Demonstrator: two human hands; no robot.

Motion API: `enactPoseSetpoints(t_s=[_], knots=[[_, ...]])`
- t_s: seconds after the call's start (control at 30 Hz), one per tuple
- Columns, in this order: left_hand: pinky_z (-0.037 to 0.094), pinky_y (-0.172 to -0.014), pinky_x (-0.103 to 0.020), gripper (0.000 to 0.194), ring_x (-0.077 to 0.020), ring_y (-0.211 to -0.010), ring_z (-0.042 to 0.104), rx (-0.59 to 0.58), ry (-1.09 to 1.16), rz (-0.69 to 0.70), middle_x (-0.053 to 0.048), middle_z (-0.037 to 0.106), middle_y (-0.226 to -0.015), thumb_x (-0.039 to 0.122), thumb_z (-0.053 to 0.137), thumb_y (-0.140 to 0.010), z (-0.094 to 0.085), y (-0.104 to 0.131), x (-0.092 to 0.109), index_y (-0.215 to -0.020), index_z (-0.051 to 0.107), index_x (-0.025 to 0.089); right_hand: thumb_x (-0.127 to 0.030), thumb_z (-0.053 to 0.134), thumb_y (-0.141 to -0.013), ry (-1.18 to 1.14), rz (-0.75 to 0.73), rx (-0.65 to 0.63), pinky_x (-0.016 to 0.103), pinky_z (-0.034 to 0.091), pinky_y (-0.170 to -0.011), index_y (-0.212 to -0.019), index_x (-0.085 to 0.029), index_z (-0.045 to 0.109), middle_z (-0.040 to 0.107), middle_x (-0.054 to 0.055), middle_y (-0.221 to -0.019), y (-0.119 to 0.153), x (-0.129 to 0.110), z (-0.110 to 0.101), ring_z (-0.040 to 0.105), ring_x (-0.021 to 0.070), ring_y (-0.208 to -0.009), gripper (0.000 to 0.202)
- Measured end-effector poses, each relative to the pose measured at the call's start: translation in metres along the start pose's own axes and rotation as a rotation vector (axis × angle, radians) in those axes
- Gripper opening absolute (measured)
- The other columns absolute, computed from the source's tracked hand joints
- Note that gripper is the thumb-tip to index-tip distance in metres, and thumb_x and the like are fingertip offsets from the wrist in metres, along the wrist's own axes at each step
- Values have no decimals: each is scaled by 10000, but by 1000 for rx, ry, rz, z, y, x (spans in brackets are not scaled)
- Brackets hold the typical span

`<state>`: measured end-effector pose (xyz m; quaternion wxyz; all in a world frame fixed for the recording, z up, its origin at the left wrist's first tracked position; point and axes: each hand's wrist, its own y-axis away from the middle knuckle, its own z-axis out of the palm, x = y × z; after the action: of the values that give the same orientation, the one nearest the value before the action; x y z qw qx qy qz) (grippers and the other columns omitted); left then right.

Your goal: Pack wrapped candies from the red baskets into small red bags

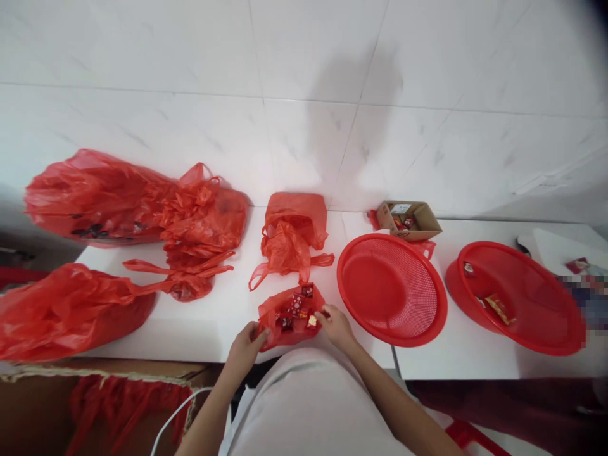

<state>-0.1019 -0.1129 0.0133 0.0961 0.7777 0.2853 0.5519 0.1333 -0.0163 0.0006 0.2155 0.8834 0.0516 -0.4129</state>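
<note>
- Here at the near edge of the white surface (190, 329), an open red bag (270, 316) sits right in front of the person, its mouth spread wide.
- The left hand (249, 345) is closed on the bag's left edge, thumb over the plastic.
- Over on the other side, the right hand (336, 324) pinches the right edge; the two hands are apart, the bag stretched between them.
- Inside, there they are: small wrapped packets (297, 304), mostly dark red, one of them pale gold.
- Just beyond lies a crumpled red bag (294, 206), its handles splayed loose.
- Off to the left, a big bulging bag (104, 196) at the far side, a full bag (61, 316) on the near side, and a small knotted bag (190, 285) between them and the centre.
- To the right of the hands, a round red basket (375, 285), tilted, with mesh sides.
- Farther right, a second basket (536, 291) holds a few packets, one yellowish.
- Behind the first basket, by the wall (190, 38), a small open carton (427, 231) with packets inside.
- Down at near left, a large cardboard box (38, 411) holds more red plastic.
</note>
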Motion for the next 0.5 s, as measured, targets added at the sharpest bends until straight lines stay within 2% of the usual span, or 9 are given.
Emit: enactPoseSetpoints(t_s=[0.07, 0.17, 0.27, 0.33, 0.4, 0.5], knots=[[488, -637, -299, 445, -181, -661, 604, 1, 90, 25, 16, 579, -640, 621, 595, -735, -6, -1, 14, -729, 553, 178, -418, 479, -894, -227, -67, 11, 266, 424, -676, -726, -193, 509, 567, 7, -729, 10, -32, -24, 527, 153, -706, 282], [479, -678, -275, 436, -173, -704, 614, 48, 196, 53, 17, 592, -666, 599, 638, -717, -18, -7, 38, -754, 585, 169, -438, 545, -881, -685, -159, -38, 254, 427, -658, -763, -197, 540, 580, -6, -727, 29, -86, -67, 512, 122, -665, 268], [467, -677, -260, 431, -156, -686, 595, 59, 250, 59, 27, 580, -657, 581, 675, -694, -25, -12, 57, -775, 611, 162, -433, 603, -857, -815, -227, -113, 240, 419, -589, -760, -194, 577, 569, -17, -665, 42, -122, -99, 509, 101, -590, 259], [475, -691, -269, 430, -147, -670, 578, 24, 292, 59, 25, 585, -660, 573, 690, -683, -26, -12, 65, -769, 619, 158, -435, 616, -852, -799, -185, -177, 214, 376, -513, -803, -191, 614, 534, -38, -604, 47, -129, -108, 475, 76, -513, 249], [488, -744, -290, 418, -149, -696, 582, -13, 342, 56, 14, 604, -684, 555, 697, -688, -24, -9, 71, -779, 629, 153, -444, 603, -861, -785, -122, -243, 195, 306, -446, -896, -195, 643, 484, -63, -538, 47, -125, -111, 408, 54, -440, 254], [488, -812, -309, 393, -158, -754, 598, -16, 400, 52, 0, 624, -727, 522, 697, -711, -23, 2, 83, -827, 648, 150, -460, 592, -863, -793, -77, -207, 196, 266, -423, -1044, -205, 642, 472, -71, -519, 43, -107, -111, 367, 47, -411, 317]])
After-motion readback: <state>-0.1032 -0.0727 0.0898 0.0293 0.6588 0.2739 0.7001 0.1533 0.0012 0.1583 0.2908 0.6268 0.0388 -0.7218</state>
